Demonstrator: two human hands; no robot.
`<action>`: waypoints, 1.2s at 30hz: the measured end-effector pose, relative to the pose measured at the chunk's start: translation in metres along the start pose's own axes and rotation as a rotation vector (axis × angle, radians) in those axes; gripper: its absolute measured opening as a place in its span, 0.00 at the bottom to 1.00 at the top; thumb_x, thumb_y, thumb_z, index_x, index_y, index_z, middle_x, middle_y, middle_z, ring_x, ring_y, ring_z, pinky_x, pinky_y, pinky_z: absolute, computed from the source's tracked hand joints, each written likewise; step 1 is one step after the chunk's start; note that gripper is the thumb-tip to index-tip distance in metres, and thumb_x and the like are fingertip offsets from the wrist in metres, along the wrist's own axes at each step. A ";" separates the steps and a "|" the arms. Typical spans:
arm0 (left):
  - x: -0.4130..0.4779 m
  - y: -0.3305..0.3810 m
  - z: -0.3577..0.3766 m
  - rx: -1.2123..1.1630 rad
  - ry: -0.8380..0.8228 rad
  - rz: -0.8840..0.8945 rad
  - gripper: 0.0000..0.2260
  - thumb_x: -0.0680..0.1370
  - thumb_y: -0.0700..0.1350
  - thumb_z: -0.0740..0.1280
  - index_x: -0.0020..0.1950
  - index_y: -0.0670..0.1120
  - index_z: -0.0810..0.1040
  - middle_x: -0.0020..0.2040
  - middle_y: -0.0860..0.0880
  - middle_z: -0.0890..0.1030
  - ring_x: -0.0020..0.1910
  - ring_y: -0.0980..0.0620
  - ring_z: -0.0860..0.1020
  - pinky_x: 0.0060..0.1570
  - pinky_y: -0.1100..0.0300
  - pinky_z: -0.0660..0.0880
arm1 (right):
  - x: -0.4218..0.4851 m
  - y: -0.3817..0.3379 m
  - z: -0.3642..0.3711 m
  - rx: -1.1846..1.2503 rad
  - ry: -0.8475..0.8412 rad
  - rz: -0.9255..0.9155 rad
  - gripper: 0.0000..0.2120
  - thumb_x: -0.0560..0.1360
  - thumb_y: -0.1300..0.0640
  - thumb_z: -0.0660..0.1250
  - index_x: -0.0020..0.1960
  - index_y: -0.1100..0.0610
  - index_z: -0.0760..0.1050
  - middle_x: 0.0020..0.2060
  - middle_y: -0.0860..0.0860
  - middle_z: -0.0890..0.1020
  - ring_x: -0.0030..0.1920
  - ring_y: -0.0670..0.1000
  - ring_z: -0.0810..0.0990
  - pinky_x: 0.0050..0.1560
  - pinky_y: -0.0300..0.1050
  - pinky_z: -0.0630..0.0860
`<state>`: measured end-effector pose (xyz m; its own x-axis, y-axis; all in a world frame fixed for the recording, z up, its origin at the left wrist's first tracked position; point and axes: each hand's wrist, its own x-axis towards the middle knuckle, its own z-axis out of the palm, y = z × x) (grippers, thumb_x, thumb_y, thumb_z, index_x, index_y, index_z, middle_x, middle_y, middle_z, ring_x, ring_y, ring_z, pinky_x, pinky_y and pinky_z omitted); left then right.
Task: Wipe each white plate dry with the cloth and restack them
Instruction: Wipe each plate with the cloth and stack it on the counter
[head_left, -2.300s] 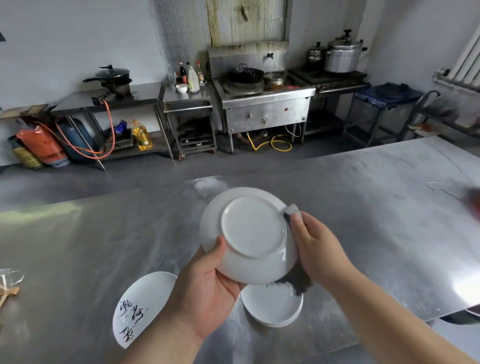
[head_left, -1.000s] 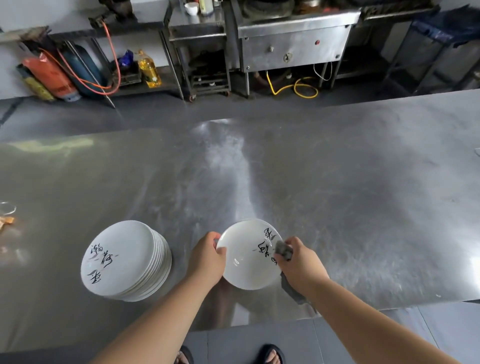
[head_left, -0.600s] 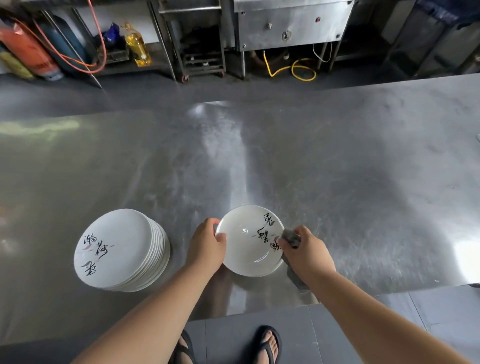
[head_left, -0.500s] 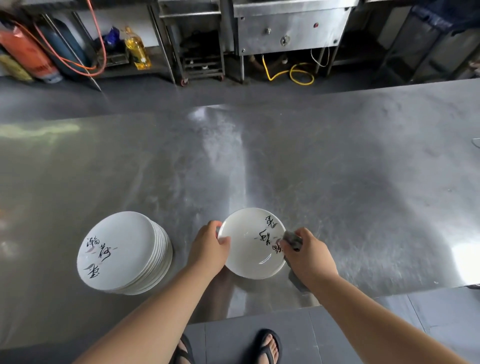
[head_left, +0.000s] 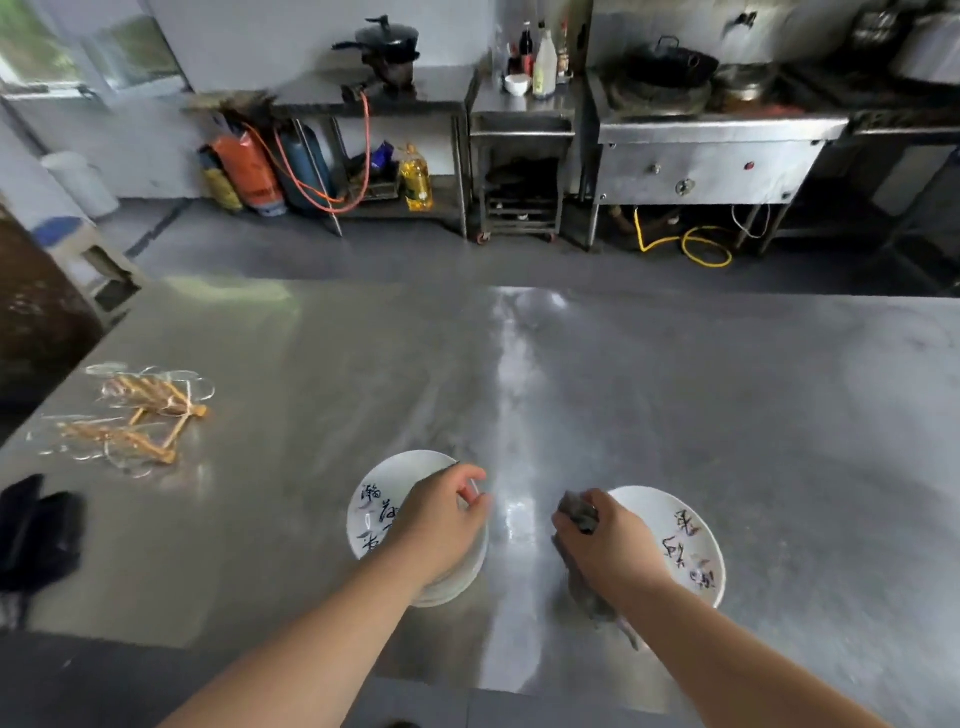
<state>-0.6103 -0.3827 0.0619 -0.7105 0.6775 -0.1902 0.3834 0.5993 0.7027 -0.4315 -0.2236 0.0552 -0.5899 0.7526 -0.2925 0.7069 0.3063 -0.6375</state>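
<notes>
Head view. A stack of white plates (head_left: 374, 499) stands on the steel table (head_left: 675, 395), near its front edge, with the top plate face up and showing brush lettering. The left hand (head_left: 441, 519) lies over the right side of this stack, its fingers bent at the far right rim. The hand itself hides whether it actually pinches the top plate. To the right, apart from the stack, a single plate (head_left: 685, 540) lies face up on the table. The right hand (head_left: 608, 545) is closed around a bunched grey cloth (head_left: 574, 512) at that plate's left rim, and a tail of the cloth trails down towards the table edge.

Judged stage: one plate is set down and the next is about to be drawn from the stack.

Hazards:
- A top plate that is still wet may cling to the one beneath, so lifting it by one rim could drag that plate sideways or let it slip from the fingers.
- Both the stack and the single plate sit close to the front edge, so a forearm sweep or a snag of the cloth tail could push one off.
- Setting one plate onto another carelessly could chip a rim.
</notes>
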 end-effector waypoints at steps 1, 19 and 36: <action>-0.002 -0.012 -0.016 0.000 0.027 -0.032 0.07 0.80 0.53 0.70 0.58 0.63 0.79 0.47 0.62 0.82 0.42 0.63 0.78 0.48 0.61 0.74 | 0.000 -0.012 0.010 -0.003 -0.018 -0.009 0.12 0.74 0.40 0.67 0.49 0.48 0.74 0.38 0.44 0.83 0.42 0.52 0.81 0.44 0.48 0.78; 0.000 -0.139 -0.083 0.217 0.040 -0.183 0.18 0.80 0.59 0.67 0.40 0.49 0.68 0.34 0.52 0.75 0.31 0.54 0.69 0.30 0.56 0.63 | -0.007 -0.076 0.103 0.044 -0.054 0.061 0.08 0.78 0.45 0.69 0.54 0.42 0.73 0.41 0.43 0.83 0.42 0.48 0.82 0.40 0.47 0.77; -0.001 -0.036 -0.136 -1.217 -0.196 -0.225 0.19 0.75 0.39 0.69 0.65 0.47 0.76 0.62 0.39 0.85 0.52 0.39 0.86 0.43 0.37 0.83 | -0.018 -0.124 0.008 0.193 0.214 -0.116 0.05 0.80 0.46 0.68 0.53 0.36 0.73 0.43 0.26 0.79 0.45 0.29 0.76 0.38 0.33 0.69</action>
<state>-0.7038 -0.4631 0.1301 -0.5495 0.7261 -0.4134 -0.6024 -0.0014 0.7982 -0.5115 -0.2793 0.1337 -0.5525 0.8308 -0.0664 0.5402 0.2963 -0.7877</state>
